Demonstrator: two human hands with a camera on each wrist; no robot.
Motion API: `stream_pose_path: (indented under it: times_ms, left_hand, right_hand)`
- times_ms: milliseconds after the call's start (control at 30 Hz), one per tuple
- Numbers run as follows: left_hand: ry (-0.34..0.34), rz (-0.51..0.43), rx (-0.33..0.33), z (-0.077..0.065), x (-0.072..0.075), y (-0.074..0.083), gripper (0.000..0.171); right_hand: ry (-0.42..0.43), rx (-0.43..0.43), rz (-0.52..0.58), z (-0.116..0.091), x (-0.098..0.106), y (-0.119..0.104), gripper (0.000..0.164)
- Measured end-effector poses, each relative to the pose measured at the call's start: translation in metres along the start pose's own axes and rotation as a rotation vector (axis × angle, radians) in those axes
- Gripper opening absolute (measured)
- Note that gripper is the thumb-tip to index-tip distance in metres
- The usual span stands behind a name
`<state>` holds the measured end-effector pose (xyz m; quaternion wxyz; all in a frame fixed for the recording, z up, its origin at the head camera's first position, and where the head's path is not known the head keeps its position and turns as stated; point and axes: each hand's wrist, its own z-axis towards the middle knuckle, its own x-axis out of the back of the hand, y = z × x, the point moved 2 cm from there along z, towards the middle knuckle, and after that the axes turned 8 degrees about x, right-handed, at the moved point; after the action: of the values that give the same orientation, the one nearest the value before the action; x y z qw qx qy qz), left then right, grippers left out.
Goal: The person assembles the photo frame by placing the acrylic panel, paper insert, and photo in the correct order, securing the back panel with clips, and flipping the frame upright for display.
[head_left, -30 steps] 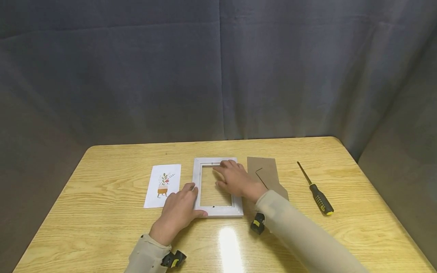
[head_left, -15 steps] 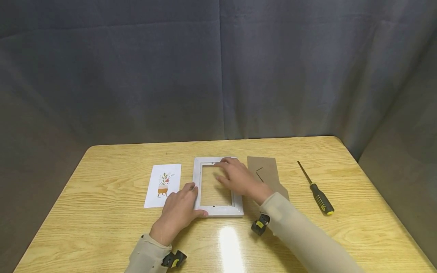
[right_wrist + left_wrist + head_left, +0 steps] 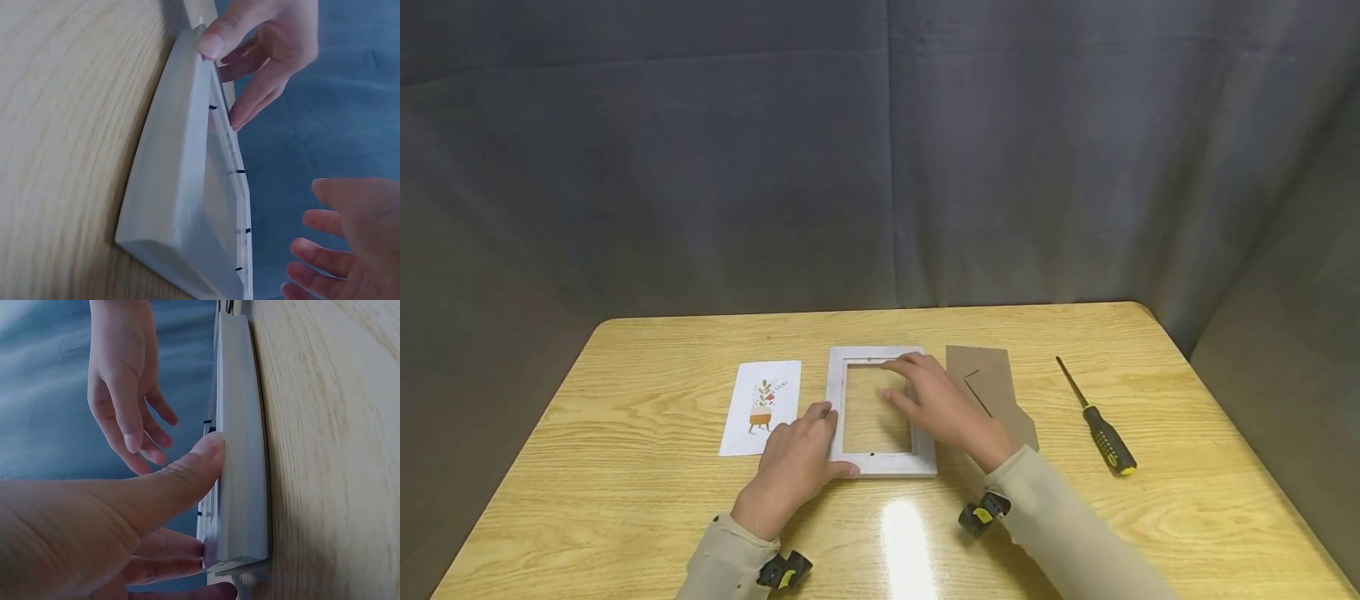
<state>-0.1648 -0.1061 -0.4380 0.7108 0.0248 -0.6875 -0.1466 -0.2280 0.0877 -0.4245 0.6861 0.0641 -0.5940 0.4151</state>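
A white picture frame (image 3: pixel 923 458) lies on the wooden table (image 3: pixel 625 500), with small dark tabs along its inner edge. My left hand (image 3: pixel 793 458) grips its near left corner, thumb on the near side and fingers along the left side. Over the frame's right side hovers my right hand (image 3: pixel 936 400), fingers loosely bent and holding nothing. In the right wrist view that hand's fingers (image 3: pixel 325 256) are spread apart from the frame. To the left lies a white print (image 3: pixel 762 408) of a potted plant.
Right of the frame is a brown backing board (image 3: pixel 988 367) with a dark angled line, partly hidden by my right hand. Farther right lies a black and yellow screwdriver (image 3: pixel 1105 437). A grey curtain (image 3: pixel 775 167) hangs behind the table.
My right hand has drawn back slightly to the right and toward me, over the frame. My left hand has stayed at the corner. The head view has shifted a little.
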Motion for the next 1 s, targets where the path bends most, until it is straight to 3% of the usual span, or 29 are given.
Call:
stream_pose_path:
  times_ms: [333, 1000]
  left_hand:
    - [0.017, 0.008, 0.006, 0.001, -0.001, 0.002, 0.084]
    - [0.052, 0.014, -0.011, 0.0, -0.004, 0.001, 0.086]
  right_hand:
    - [0.086, -0.052, 0.061, -0.013, 0.006, -0.002, 0.041]
    - [0.109, -0.212, 0.095, -0.032, -0.008, 0.015, 0.044]
